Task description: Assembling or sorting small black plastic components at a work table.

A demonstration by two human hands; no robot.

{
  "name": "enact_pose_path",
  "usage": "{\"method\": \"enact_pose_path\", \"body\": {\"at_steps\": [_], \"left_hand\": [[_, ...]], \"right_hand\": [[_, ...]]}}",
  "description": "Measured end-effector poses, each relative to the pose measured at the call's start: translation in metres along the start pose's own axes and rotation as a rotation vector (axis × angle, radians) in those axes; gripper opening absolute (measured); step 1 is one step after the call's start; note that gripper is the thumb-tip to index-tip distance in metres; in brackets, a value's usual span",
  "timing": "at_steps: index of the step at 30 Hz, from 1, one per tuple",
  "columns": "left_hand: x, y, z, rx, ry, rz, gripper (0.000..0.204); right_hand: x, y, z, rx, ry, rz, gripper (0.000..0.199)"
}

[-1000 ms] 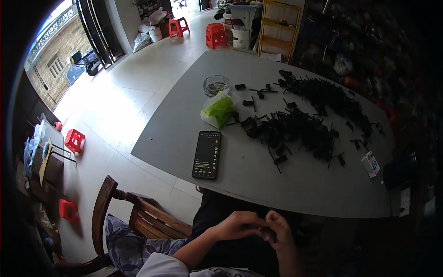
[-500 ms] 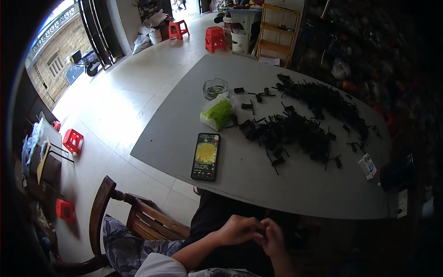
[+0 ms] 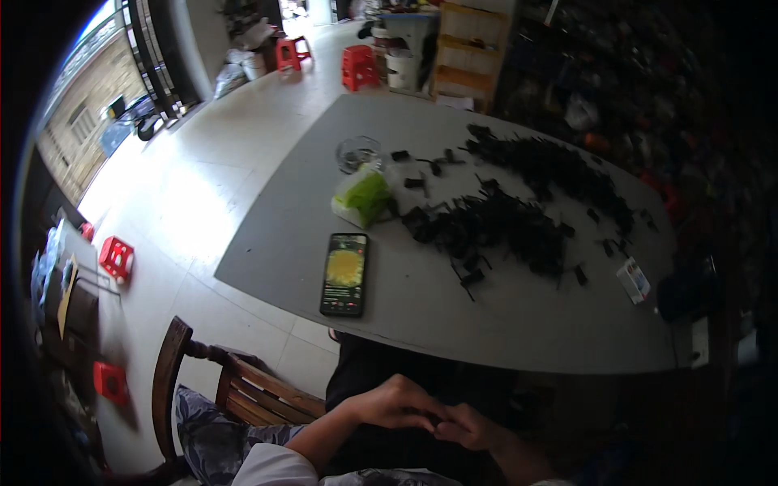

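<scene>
White cloth covers the upper part of the left arm, which slants up from the lower edge to a left hand (image 3: 395, 405) bent at the wrist, knuckles uppermost, its fingers drooping toward the right hand (image 3: 468, 426). That one comes in from the lower right, lying low, and the two meet over the dark trousers (image 3: 361, 368), just short of the desk (image 3: 271, 215). The fingers are curled together in shadow; from here I can't tell whether they are closed on anything. A second ago the right hand stood more upright; now it has sunk and its forearm leans outward. The smartphone (image 3: 344, 275), face up near the desk's close edge, has gone from a mostly dark screen to a yellow picture. Beyond it, black stemmed parts (image 3: 494, 231) lie in two long heaps, with strays around them. A green packet (image 3: 362, 197) sits near a glass ashtray (image 3: 357, 155), and a small white carton (image 3: 633, 280) is over to the right. A slatted wooden chair (image 3: 263, 395) stands to the left, and red plastic stools (image 3: 359, 68) dot the pale tiled floor (image 3: 190, 215).
</scene>
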State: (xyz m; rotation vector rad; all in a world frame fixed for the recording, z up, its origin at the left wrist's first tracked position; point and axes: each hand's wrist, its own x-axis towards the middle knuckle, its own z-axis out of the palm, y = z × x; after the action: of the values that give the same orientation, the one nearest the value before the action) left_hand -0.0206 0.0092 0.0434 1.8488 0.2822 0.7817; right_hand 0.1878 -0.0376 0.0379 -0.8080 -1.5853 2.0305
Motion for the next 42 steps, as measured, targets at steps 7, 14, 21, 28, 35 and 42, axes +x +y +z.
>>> {"method": "enact_pose_path", "body": {"at_steps": [7, 14, 21, 28, 35, 42], "left_hand": [[0.005, 0.014, -0.005, 0.217, 0.057, 0.054, 0.025], [0.003, -0.003, -0.008, 0.192, 0.117, 0.064, 0.028], [0.008, 0.004, -0.012, 0.31, -0.025, 0.039, 0.028], [0.008, -0.007, -0.012, 0.262, 0.067, -0.024, 0.029], [0.032, -0.022, -0.019, -0.118, 0.68, -0.282, 0.014], [0.079, -0.072, -0.034, -0.332, 0.778, -0.55, 0.022]], "right_hand": [[0.015, -0.018, -0.016, -0.139, -0.198, -0.043, 0.03], [0.027, -0.033, -0.028, -0.327, -0.227, -0.025, 0.032], [0.032, -0.027, -0.036, -0.21, -0.391, -0.008, 0.032], [0.034, -0.034, -0.044, -0.469, -0.259, -0.002, 0.035], [0.09, -0.036, -0.09, -0.901, 0.59, -0.324, 0.032], [0.116, 0.009, -0.131, -1.463, 0.922, -0.086, 0.023]]}}
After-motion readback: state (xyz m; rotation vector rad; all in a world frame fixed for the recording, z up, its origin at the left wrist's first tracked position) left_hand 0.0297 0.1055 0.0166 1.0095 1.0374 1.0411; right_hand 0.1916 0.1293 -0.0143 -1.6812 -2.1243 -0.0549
